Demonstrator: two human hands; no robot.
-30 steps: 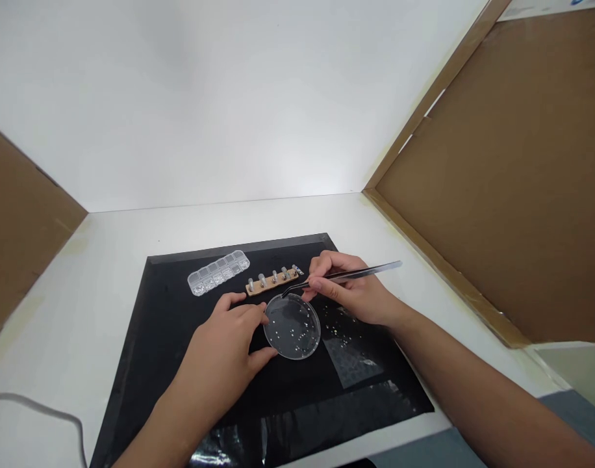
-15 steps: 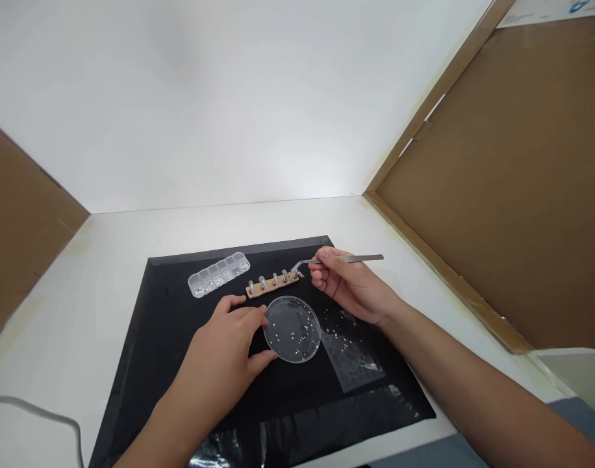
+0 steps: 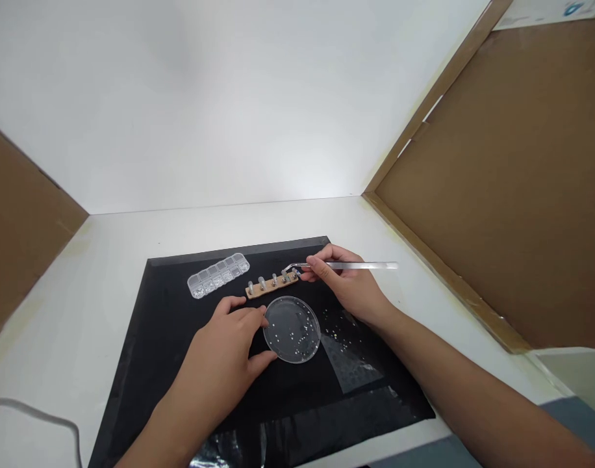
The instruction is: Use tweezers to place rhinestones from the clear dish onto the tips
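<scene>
A small craft workstation is showing here: a white desk [image 3: 132, 234] walled by brown cardboard panels [image 3: 512, 182], a square black work mat [image 3: 180, 364] lying toward its near edge, carrying a clear plastic compartmented bead box [image 3: 218, 275] and a round transparent dish [image 3: 292, 328].

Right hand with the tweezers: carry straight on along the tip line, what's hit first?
Likely the wooden strip: the right hand aims the tweezers leftward at its right-end peg. Depth is unclear.
</scene>
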